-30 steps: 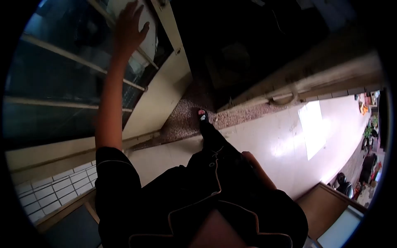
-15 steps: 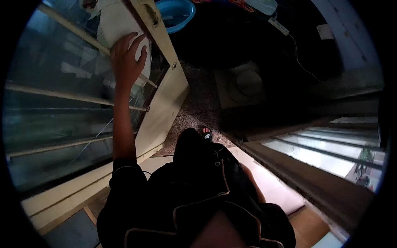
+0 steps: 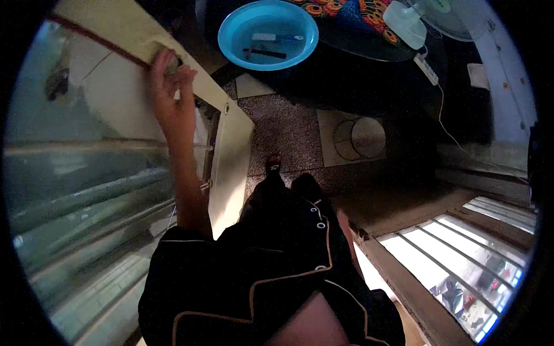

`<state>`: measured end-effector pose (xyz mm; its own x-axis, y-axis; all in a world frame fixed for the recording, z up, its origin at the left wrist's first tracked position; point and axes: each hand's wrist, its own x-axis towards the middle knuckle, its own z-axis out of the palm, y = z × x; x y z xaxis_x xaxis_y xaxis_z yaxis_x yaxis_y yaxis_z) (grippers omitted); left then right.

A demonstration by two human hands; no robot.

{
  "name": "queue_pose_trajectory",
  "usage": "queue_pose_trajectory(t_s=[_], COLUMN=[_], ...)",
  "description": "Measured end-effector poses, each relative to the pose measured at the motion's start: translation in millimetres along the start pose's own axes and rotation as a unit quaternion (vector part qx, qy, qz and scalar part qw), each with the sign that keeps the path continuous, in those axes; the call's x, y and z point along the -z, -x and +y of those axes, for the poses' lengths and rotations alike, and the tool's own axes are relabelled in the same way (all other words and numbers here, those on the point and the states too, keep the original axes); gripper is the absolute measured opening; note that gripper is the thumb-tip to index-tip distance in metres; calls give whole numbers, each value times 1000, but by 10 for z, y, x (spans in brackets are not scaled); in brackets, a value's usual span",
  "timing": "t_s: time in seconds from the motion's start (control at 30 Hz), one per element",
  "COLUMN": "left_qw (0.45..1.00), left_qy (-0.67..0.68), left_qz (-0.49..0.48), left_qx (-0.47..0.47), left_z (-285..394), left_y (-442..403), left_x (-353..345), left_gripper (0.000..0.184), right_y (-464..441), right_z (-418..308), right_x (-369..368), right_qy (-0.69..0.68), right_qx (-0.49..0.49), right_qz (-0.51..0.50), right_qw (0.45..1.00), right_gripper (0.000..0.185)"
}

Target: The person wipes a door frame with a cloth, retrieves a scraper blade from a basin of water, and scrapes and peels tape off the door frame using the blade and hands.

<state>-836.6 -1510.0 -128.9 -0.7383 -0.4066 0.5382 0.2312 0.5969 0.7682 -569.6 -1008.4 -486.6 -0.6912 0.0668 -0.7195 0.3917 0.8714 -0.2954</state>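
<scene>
My left hand is at the edge of a cream door with glass panes. Its fingers are curled around a small rounded door knob, mostly covered by the hand. The left arm reaches forward along the door glass. Of my right arm, only a strip of forearm shows beside my dark, light-piped clothing; the right hand cannot be made out.
Ahead stands a blue basin holding a hammer-like tool and a brush-like item. A power strip trails a white cord. A barred door stands at right. A round object is on the speckled floor.
My left hand has gone from spread fingers before the door glass to closing around the knob. My view has moved forward, bringing the basin and room further into sight.
</scene>
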Motion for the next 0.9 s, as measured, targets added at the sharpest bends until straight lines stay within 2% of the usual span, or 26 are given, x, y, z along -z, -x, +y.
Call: queue_pose_trajectory(t_s=[0.07, 0.13, 0.17, 0.2, 0.27, 0.33, 0.37, 0.43, 0.47, 0.5, 0.53, 0.57, 0.6, 0.67, 0.73, 0.8, 0.9], left_qw=[998, 985, 984, 983, 982, 979, 976, 971, 969, 967, 967, 960, 957, 945, 980, 971, 939], left_qy=[47, 135, 89, 84, 40, 21, 10, -9, -15, -21, -66, -107, -109, -233, -188, -125, -180], left_qz=[1, 45, 63, 64, 99, 120, 134, 157, 163, 170, 213, 250, 254, 212, 27, -139, -264], left_qx=[29, 100, 144, 149, 154, 166, 170, 178, 183, 188, 127, 70, 87, -87, 49, 148, 124], left_z=[-182, -168, -288, -312, -370, -397, -344, -83, -54, -28, -50, -157, -447, -683, -760, -762, -1543], left_y=[-7, 120, 117, 121, 144, 175, 178, 203, 182, 153, 164, 174, 259, 394, 304, -19, -92], left_x=[-107, -173, -188, -248, -257, -227, -238, -380, -454, -531, -628, -739, -622, -801, -1293, -1845, -2351], left_gripper=[50, 54, 55, 55, 56, 56, 57, 57, 57, 57, 57, 56, 56, 46, 31, 23, 24], right_y=[-125, -316, -428, -597, -1082, -1236, -1392, -1662, -1748, -1727, -1717, -1756, -1756, -1840, -1935, -2051, -2126], right_z=[-589, -1090, -1342, -1484, -1700, -2189, -2344, -2535, -2716, -2923, -3067, -3178, -3509, -3608, -3665, -3659, -3608], right_x=[627, 1374, 1701, 1974, 2385, 2799, 2986, 3339, 3459, 3557, 3603, 3585, 3421, 3412, 3381, 3373, 3325], right_qy=[-2, -106, -92, -81, -3, 159, 160, 83, 81, 47, 14, 14, 39, 51, 7, 7, 2], right_qx=[8, 79, 101, 126, 168, 170, 180, 331, 336, 429, 512, 502, 522, 531, 535, 541, 544], right_qz=[76, 138, 172, 202, 252, 345, 343, 412, 403, 369, 334, 333, 315, 305, 292, 288, 281], right_qw=[997, 982, 975, 968, 953, 909, 908, 845, 847, 823, 791, 798, 792, 789, 793, 790, 791], right_gripper=[58, 40, 42, 44, 56, 52, 52, 46, 46, 45, 48, 48, 51, 55, 53, 52, 47])
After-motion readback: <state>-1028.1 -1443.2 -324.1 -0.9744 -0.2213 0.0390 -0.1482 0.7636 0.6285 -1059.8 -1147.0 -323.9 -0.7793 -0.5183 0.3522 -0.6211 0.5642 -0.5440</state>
